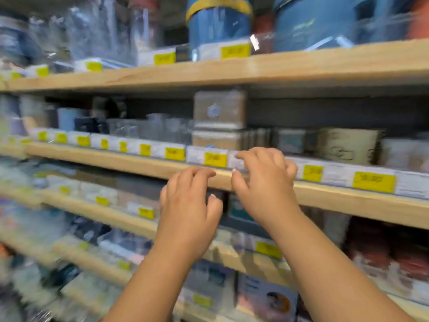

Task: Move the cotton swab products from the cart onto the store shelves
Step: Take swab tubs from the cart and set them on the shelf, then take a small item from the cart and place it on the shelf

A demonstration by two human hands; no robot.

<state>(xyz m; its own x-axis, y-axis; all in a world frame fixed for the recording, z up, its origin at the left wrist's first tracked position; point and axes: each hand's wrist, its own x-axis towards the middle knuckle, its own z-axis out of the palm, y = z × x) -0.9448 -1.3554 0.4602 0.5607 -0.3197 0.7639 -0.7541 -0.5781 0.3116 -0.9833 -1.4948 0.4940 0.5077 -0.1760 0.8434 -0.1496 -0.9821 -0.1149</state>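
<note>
Before wooden store shelves [301,66], the left hand [188,212] and right hand [264,180] are held up, loosely curled and empty, just below stacked brown boxes [219,117].

Position at wooden shelf [104,159]
Empty, fingers loosely curled: left hand [189,205], right hand [264,182], side by side before front edge.

The shelves [278,66] are pale, honey-coloured wood with a faint grain. Along their front edges run white label strips [336,173] carrying bright yellow price tags [215,159]. Up top stands a deep blue tub [218,26] ringed with a yellow band. On the middle shelf sit tan, cardboard-brown boxes [219,110] with a whitish stripe, and a cream cup [346,145] with dark line drawing. The back panel [325,112] is charcoal grey. Lower right, the packs [383,252] are reddish-brown.
</note>
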